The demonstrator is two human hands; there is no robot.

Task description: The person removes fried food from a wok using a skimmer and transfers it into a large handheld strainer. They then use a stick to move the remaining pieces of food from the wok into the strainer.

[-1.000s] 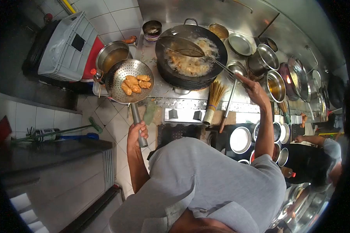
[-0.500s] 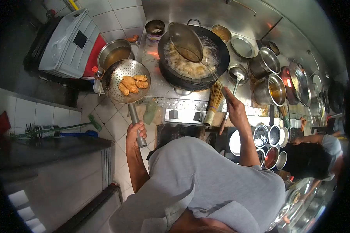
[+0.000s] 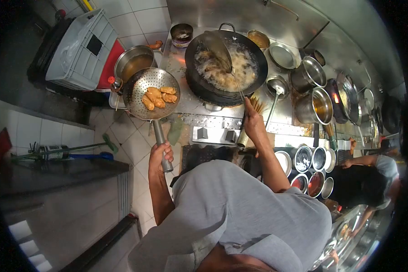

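Note:
My left hand (image 3: pixel 160 156) grips the tubular handle of a perforated metal strainer (image 3: pixel 138 85), held level to the left of the wok. Several golden-brown fried pieces (image 3: pixel 155 96) lie in its bowl. My right hand (image 3: pixel 255 122) is closed round the handle of a mesh skimmer (image 3: pixel 218 51). The skimmer's bowl tilts steeply over the left part of a large black wok (image 3: pixel 261 75), its lower edge at the foaming oil. Pale pieces (image 3: pixel 233 80) bubble in that oil, partly hidden by foam.
A pot of brown liquid (image 3: pixel 133 63) stands behind the strainer. Right of the wok are a ladle (image 3: pixel 276 86), a bamboo brush (image 3: pixel 257 105) and steel pots (image 3: pixel 315 105). Several seasoning bowls (image 3: pixel 303 158) sit near my right forearm. Another person (image 3: pixel 385 174) works at the far right.
My right hand has moved left and slightly back, and the skimmer's bowl has tipped steeper and lower toward the oil. The strainer has shifted slightly right with its pieces.

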